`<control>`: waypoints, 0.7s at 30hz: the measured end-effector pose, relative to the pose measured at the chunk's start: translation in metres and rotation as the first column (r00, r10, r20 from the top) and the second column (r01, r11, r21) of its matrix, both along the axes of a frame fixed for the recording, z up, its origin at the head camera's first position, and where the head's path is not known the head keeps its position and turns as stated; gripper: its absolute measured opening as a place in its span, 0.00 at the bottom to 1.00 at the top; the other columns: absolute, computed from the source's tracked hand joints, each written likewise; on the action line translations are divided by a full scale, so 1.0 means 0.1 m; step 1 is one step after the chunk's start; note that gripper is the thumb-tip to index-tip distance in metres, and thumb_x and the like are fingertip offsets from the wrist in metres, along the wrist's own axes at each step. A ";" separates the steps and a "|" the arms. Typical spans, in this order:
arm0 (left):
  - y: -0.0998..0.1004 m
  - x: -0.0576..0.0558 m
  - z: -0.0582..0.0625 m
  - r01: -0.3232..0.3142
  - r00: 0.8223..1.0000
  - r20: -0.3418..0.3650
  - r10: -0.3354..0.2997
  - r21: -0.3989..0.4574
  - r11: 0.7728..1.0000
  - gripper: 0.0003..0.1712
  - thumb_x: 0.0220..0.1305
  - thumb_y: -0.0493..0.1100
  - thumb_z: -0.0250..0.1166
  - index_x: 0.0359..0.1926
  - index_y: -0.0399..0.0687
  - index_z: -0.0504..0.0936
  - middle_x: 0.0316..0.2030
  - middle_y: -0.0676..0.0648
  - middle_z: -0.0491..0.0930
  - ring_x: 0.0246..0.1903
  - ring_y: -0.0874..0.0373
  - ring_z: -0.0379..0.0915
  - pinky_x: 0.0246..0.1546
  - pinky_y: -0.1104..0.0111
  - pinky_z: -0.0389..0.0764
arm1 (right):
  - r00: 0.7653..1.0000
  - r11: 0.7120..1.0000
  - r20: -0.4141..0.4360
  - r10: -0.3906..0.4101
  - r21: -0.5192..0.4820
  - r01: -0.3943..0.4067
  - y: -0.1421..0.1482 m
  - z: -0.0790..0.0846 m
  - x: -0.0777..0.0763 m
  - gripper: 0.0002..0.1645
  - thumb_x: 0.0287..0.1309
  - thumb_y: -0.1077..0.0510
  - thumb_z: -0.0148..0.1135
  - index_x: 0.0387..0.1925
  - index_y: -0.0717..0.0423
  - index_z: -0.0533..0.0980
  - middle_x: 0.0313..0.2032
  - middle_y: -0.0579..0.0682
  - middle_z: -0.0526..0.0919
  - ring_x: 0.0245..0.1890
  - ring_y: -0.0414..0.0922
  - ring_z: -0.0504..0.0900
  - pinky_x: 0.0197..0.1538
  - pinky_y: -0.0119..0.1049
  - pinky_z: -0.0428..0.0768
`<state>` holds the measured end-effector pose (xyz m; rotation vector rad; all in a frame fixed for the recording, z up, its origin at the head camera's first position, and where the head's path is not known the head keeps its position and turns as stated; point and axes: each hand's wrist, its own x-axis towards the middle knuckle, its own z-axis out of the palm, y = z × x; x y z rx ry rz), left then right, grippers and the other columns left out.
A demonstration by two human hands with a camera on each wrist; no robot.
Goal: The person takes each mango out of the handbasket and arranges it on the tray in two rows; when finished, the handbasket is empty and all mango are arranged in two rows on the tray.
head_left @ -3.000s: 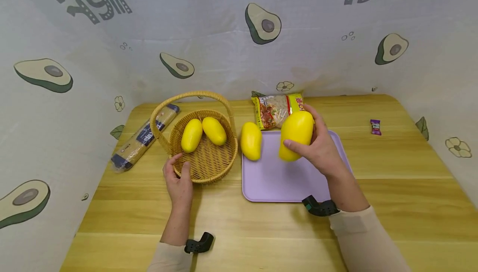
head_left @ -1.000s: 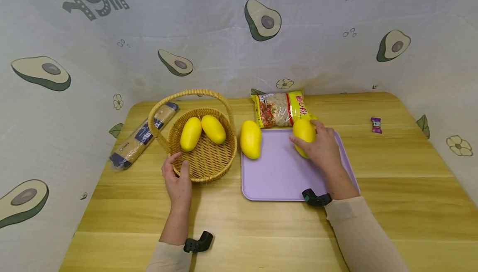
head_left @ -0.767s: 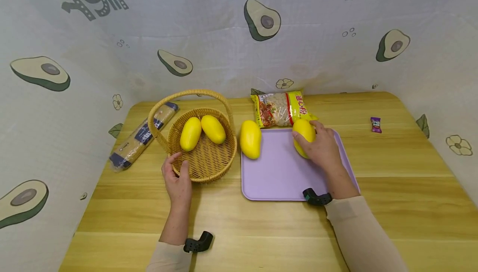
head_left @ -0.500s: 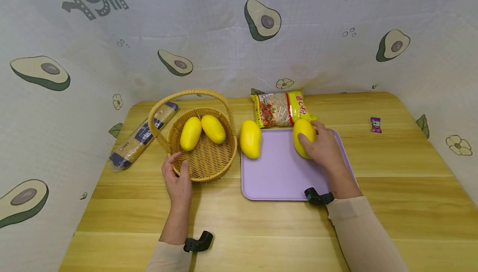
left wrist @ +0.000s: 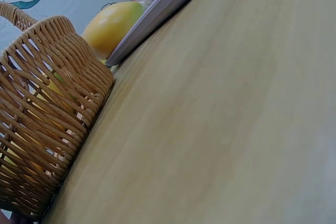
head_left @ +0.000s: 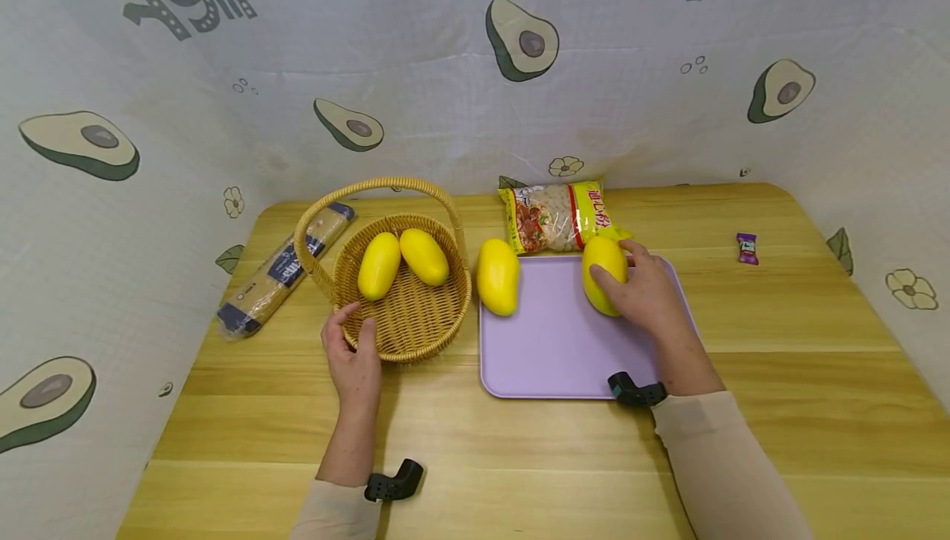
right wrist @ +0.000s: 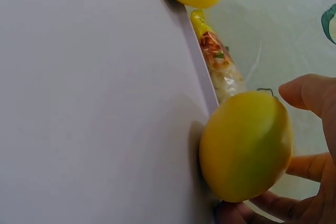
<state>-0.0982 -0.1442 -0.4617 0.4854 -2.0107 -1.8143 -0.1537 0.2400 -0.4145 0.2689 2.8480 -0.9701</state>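
Note:
My left hand (head_left: pixel 355 363) holds the near-left rim of a round wicker basket (head_left: pixel 416 342), thumb and index finger reaching over it. Two yellow mangoes (head_left: pixel 379 266) lie inside. On the right, another mango (head_left: pixel 603 276) rests at the back of a lilac tray (head_left: pixel 549 359). My right hand (head_left: pixel 647 288) is loosely around its right side. The right wrist view shows the thumb (right wrist: pixel 307 90) standing off this mango (right wrist: pixel 245 148), with the fingers beside and behind it. One more mango (head_left: pixel 498 276) lies at the tray's back-left corner. The left wrist view mostly hides the left hand.
Behind the tray lies a yellow food packet (head_left: pixel 552 217). A long packet (head_left: pixel 285 272), apparently of noodles, lies left of the basket. A small purple wrapped sweet (head_left: pixel 747 248) is at the far right. The basket's handle (head_left: pixel 378 185) arches high. A printed curtain (head_left: pixel 445 70) encloses the table.
The mango in my right hand has come down onto the tray, farther right and flatter. The right thumb and hand have since eased slightly back. My left hand and the basket stay put.

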 end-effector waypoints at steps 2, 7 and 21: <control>0.00 0.00 0.00 0.000 1.000 -0.005 0.000 0.003 1.000 0.19 0.69 0.37 0.60 0.59 0.40 0.76 0.67 0.42 0.64 0.75 0.49 0.52 0.78 0.52 0.49 | 1.000 1.000 -0.006 0.002 0.001 -0.002 0.00 0.01 0.01 0.52 0.68 0.34 0.53 0.78 0.62 0.52 0.68 0.74 0.65 0.64 0.67 0.66 0.61 0.64 0.72; 0.00 0.00 0.00 0.002 1.000 -0.017 -0.002 0.008 1.000 0.19 0.69 0.36 0.59 0.59 0.39 0.75 0.67 0.41 0.63 0.75 0.49 0.52 0.78 0.52 0.49 | 0.999 0.999 -0.004 -0.031 -0.013 0.031 -0.01 0.07 0.04 0.52 0.69 0.34 0.53 0.79 0.60 0.50 0.68 0.74 0.63 0.62 0.68 0.68 0.61 0.65 0.73; -0.01 0.01 0.00 0.009 1.000 0.000 -0.009 0.014 1.000 0.19 0.70 0.37 0.59 0.60 0.39 0.74 0.70 0.41 0.62 0.77 0.48 0.49 0.79 0.50 0.48 | 0.970 0.990 -0.198 0.138 0.043 -0.132 -0.32 0.66 0.42 0.42 0.66 0.41 0.64 0.74 0.56 0.66 0.67 0.67 0.71 0.63 0.67 0.71 0.60 0.67 0.74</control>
